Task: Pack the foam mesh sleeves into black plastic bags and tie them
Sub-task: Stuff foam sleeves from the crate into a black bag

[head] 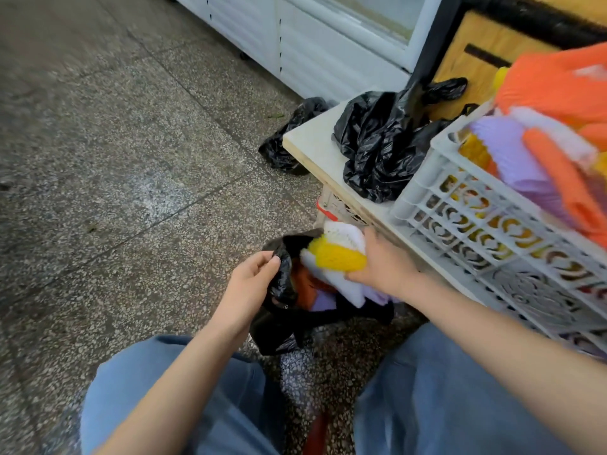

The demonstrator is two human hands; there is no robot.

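Note:
A black plastic bag (285, 333) hangs open between my knees, just above the floor. My left hand (253, 284) pinches its rim on the left side. My right hand (381, 261) grips a bundle of yellow and white foam mesh sleeves (338, 254) at the bag's mouth. Orange and purple sleeves (308, 290) lie inside the bag. More sleeves (538, 159), purple, orange and yellow, fill a white plastic crate (466, 205) on the right.
A pile of spare black bags (377, 142) lies on a white board (312, 139) beside the crate. Another black bag (289, 139) sits on the terrazzo floor behind it. A white cabinet (312, 44) stands at the back. An orange bag (558, 83) tops the crate.

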